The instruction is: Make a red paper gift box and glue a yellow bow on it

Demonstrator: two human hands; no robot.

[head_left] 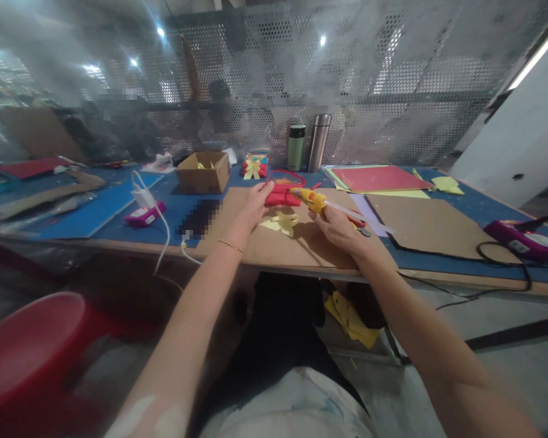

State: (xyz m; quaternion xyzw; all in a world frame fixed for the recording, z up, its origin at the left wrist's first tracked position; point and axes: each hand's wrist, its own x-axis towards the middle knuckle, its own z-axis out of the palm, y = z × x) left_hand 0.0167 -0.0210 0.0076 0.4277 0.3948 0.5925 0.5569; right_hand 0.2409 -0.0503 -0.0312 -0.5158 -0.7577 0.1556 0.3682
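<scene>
My left hand (257, 204) is closed on the left end of a small red bag (283, 195) with a thin red handle loop behind it. In my right hand (335, 228) is a yellow glue gun (311, 198), gripped with its nozzle pointing left at the bag's top right. A clear glue stick trails from its rear. Just below the bag, a yellow paper bow (281, 223) lies on a cardboard sheet (237, 243). Red-handled scissors (357, 222) lie partly hidden beyond my right hand.
An open cardboard box (203, 176), a finished-looking bag with a yellow bow (254, 165), a green bottle (296, 149) and a steel flask (318, 145) stand behind. Coloured sheets (379, 178) lie at right. Cables run beside purple power strips (144, 214). A red stool (31, 347) stands lower left.
</scene>
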